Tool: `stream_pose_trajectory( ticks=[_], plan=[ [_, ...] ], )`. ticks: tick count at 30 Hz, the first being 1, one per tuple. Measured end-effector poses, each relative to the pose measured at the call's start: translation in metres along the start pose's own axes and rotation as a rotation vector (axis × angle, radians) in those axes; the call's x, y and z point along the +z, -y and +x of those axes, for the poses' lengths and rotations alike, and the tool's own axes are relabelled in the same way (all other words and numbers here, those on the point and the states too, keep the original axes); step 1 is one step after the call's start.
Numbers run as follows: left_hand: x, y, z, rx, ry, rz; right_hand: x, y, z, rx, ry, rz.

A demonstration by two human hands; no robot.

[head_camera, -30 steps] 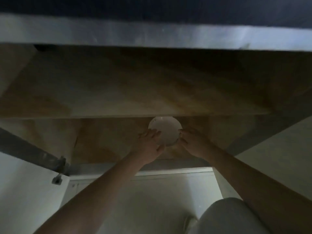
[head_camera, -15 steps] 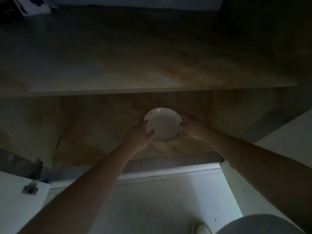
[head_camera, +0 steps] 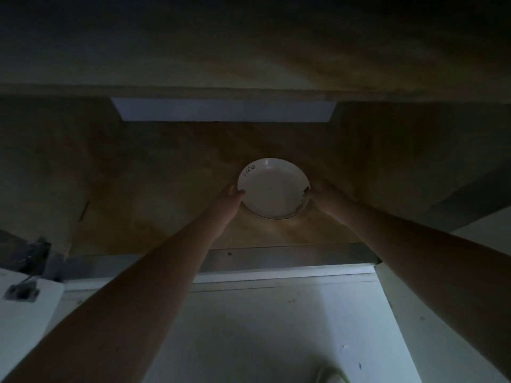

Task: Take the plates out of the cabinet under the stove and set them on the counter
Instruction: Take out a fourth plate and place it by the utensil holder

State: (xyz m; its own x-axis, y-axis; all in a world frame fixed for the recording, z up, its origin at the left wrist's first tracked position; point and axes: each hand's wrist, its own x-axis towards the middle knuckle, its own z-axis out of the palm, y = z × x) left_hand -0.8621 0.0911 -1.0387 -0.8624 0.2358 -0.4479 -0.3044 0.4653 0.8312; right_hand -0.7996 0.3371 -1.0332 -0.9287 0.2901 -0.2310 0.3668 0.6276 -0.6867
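Observation:
A round white plate [head_camera: 272, 187] with small dark writing near its far-left rim lies on the lower shelf [head_camera: 166, 194] inside the dim wooden cabinet. My left hand [head_camera: 229, 199] grips its left rim with the thumb on top. On the opposite side my right hand [head_camera: 322, 194] holds the right rim. Both arms reach in from the cabinet's front edge. Whether more plates lie under this one is hidden in the dark.
An upper shelf board [head_camera: 249, 51] overhangs the plate. A pale opening [head_camera: 224, 109] shows at the cabinet's back. An open white door with a metal hinge [head_camera: 22, 288] stands at the left, another white door [head_camera: 456, 313] at the right. Light floor [head_camera: 262, 333] lies below.
The view has dropped and moved closer, so more of the cabinet's inside and the whole plate show. Both hands stay on the plate's rim, now at its sides.

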Motion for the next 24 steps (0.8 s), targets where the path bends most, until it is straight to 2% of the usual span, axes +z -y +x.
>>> stream_pose_trajectory(
  ticks=[5,11,16,21,24],
  plan=[
    [-0.002,-0.007,0.019,-0.081,-0.006,-0.067,0.011,-0.012,0.007,0.015,-0.003,0.066],
    [0.002,-0.008,0.025,-0.262,0.101,-0.516,0.023,-0.021,0.010,0.183,0.043,0.301],
    [0.004,-0.006,0.022,-0.295,0.126,-0.583,0.022,-0.022,0.015,0.306,0.014,0.465],
    [0.006,-0.006,0.015,-0.310,0.116,-0.554,0.028,-0.024,0.006,0.343,-0.015,0.619],
    [0.007,-0.006,0.013,-0.322,0.111,-0.578,0.032,-0.024,-0.001,0.306,-0.051,0.591]
  ],
)
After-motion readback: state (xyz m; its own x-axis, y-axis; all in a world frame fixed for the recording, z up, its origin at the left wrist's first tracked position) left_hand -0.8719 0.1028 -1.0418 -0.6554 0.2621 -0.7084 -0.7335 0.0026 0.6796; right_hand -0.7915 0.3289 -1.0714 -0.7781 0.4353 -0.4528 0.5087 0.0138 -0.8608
